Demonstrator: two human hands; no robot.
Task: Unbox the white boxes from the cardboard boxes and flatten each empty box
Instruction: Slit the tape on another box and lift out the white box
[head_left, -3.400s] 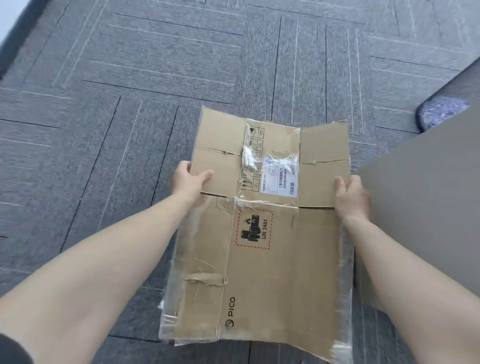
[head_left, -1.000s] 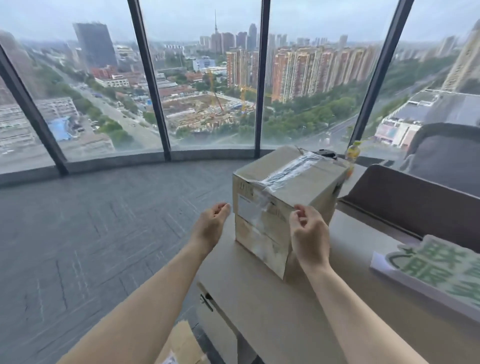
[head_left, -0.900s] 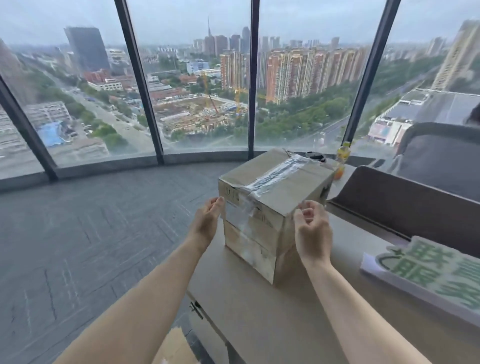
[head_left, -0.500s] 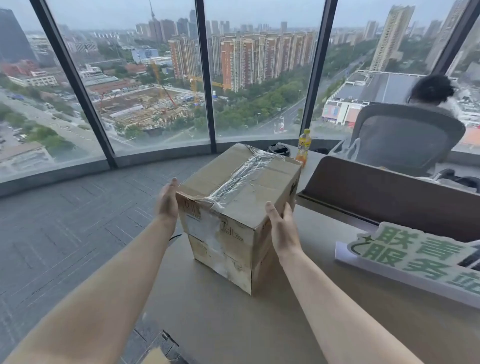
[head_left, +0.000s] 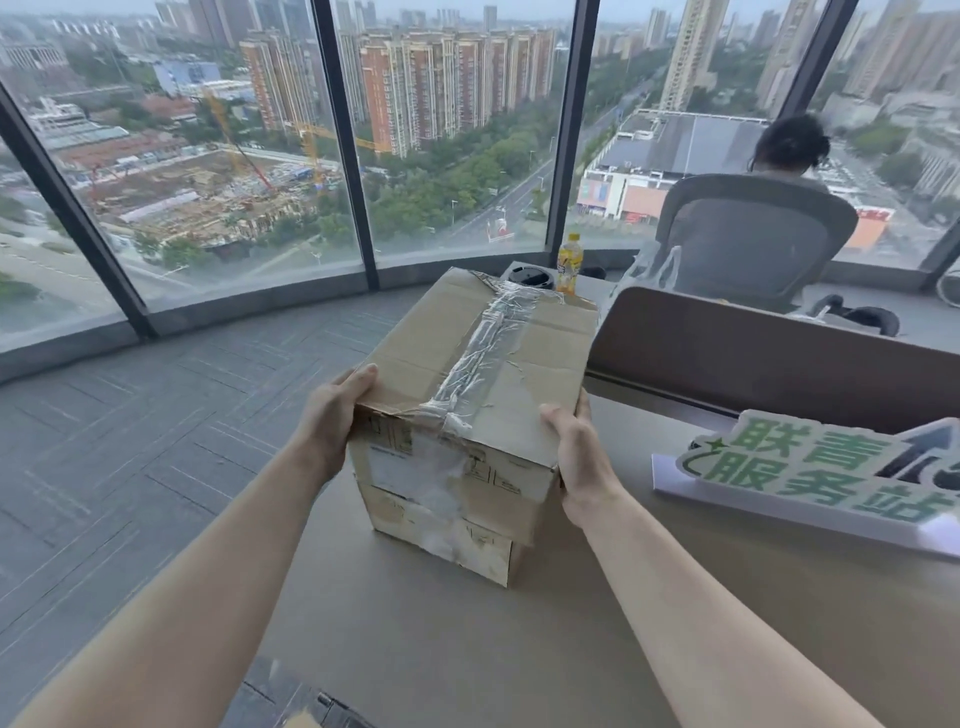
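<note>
On the desk, fingers first: the left hand's fingers (head_left: 358, 379) curl over the top left edge of the cardboard box (head_left: 467, 415), pressed together, the tips lying on the lid.
Right fingers: the right hand's fingers (head_left: 558, 418) lie along the right top edge, close together and bent round the corner; the tips on the far side are hidden.
Left hand: the left hand (head_left: 332, 421) clasps the box's left wall, palm against the cardboard.
Right hand: the right hand (head_left: 582, 457) clasps the right wall, so the box sits squeezed between both palms.
Box: closed, upright, its lid sealed by a wrinkled strip of clear tape (head_left: 483, 353) that runs down over the front face and its label.
Where it stands: on the brown desk (head_left: 467, 649), near the left edge; whether its base rests fully on the top I cannot tell.
White box: none shows; I judge it is inside.
Step in hand: taking hold of a sealed box, before any opening.
Next move calls for: setting the box where the lid is easy to reach, then freeing one hand to lift the tape's end or split the seam.
Around: a green and white sign (head_left: 810, 467) lies to the right, a yellow bottle (head_left: 570, 260) stands behind the box, and a seated person in an office chair (head_left: 753, 244) faces the window.
</note>
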